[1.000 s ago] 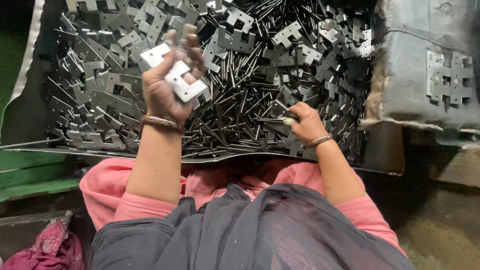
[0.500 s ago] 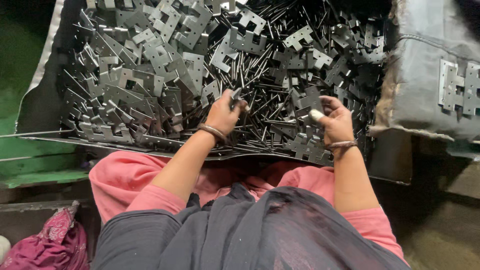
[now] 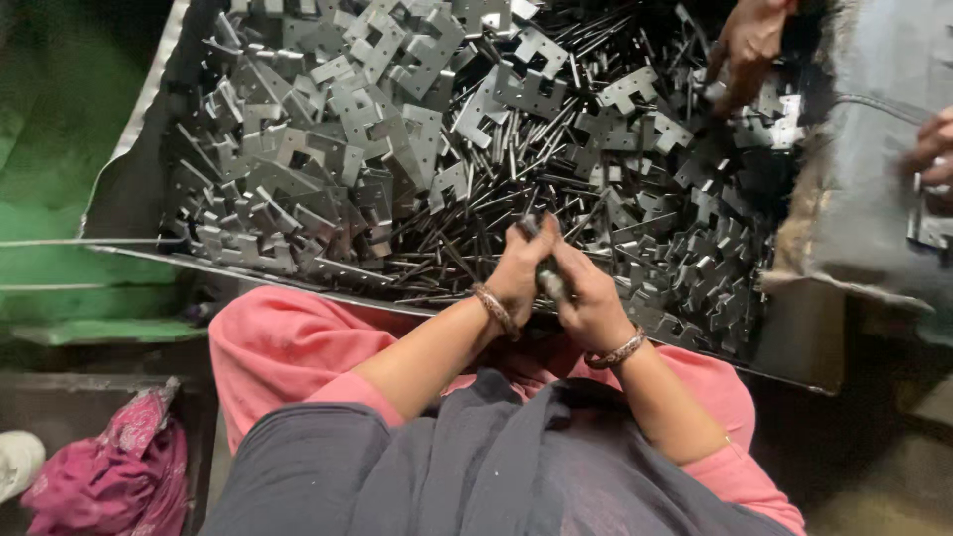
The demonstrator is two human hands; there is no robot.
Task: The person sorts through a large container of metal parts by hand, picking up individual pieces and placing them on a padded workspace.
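Observation:
My left hand (image 3: 521, 266) and my right hand (image 3: 588, 294) meet at the near edge of a large tray (image 3: 134, 179). Together they clasp a small grey metal part (image 3: 549, 281) between their fingers; its exact shape is hidden by the fingers. Both wrists wear bangles. The tray holds a heap of notched metal hinge plates (image 3: 338, 129) on its left and far side and a mass of thin metal pins (image 3: 496, 203) in the middle, just beyond my hands.
Another person's hand (image 3: 747, 45) reaches into the tray at the top right, and a second such hand (image 3: 931, 149) rests on a grey sack (image 3: 874, 199) at the right. A pink cloth bundle (image 3: 119, 467) lies at the lower left beside my pink-clad knee (image 3: 268, 347).
The left hand held up pale plates, dropped into the pile, then drew back. Both hands have come together near the tray's edge. The view has shifted, and another person's hands have appeared at the right.

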